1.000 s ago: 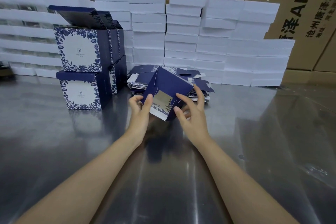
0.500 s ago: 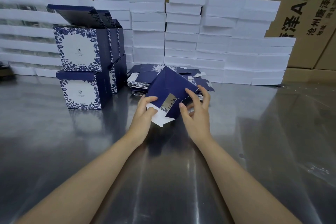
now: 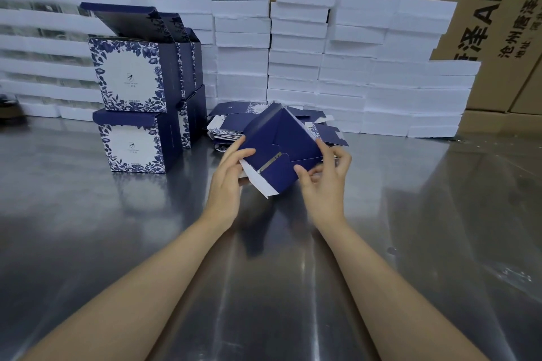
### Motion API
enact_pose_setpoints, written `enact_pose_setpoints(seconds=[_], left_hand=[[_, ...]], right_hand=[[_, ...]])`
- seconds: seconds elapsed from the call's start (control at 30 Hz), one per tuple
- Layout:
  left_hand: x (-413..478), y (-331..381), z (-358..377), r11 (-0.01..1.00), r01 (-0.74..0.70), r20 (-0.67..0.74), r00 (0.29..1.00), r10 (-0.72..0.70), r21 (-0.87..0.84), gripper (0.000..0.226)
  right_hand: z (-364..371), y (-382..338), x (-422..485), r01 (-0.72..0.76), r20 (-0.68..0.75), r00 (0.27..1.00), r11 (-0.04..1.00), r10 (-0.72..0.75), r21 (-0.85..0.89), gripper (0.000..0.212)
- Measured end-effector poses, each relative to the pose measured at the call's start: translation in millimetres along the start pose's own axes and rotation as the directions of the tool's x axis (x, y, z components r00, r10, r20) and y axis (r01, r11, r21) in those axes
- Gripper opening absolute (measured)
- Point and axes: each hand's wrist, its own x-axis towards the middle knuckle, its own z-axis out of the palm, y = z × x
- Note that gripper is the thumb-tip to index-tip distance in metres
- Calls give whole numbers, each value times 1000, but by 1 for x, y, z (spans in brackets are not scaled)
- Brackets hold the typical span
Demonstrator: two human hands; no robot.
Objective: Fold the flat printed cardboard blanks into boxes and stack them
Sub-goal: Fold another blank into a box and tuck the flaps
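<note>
A half-folded navy box (image 3: 281, 149) is held tilted above the metal table (image 3: 117, 243), its bottom flaps facing me. My left hand (image 3: 228, 176) grips its left edge, thumb on the flap. My right hand (image 3: 325, 182) pinches the right flap with curled fingers. Behind the box lies a pile of flat printed blanks (image 3: 225, 129). At the left stand stacked folded boxes (image 3: 135, 114), navy with white floral fronts, the upper ones with lids raised.
Stacks of white foam slabs (image 3: 352, 67) run along the back of the table. Brown cartons with printed characters (image 3: 484, 23) rise behind them. Clear trays and more foam (image 3: 38, 38) fill the far left.
The box has turned in my hands and its bottom flaps have closed further, hiding most of the shiny inside. Both hands shifted slightly on its edges.
</note>
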Motion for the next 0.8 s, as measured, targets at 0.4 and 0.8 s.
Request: enact_pose_setpoints(seconds=[0.4, 0.8], left_hand=[[3, -12, -6, 974, -149, -64, 985, 162, 169, 50], [12, -15, -7, 987, 37, -247, 969, 3, 155, 84]], right_hand=[[1, -3, -3, -122, 122, 988, 952, 90, 282, 45], [9, -19, -7, -86, 166, 985, 950, 37, 299, 44]])
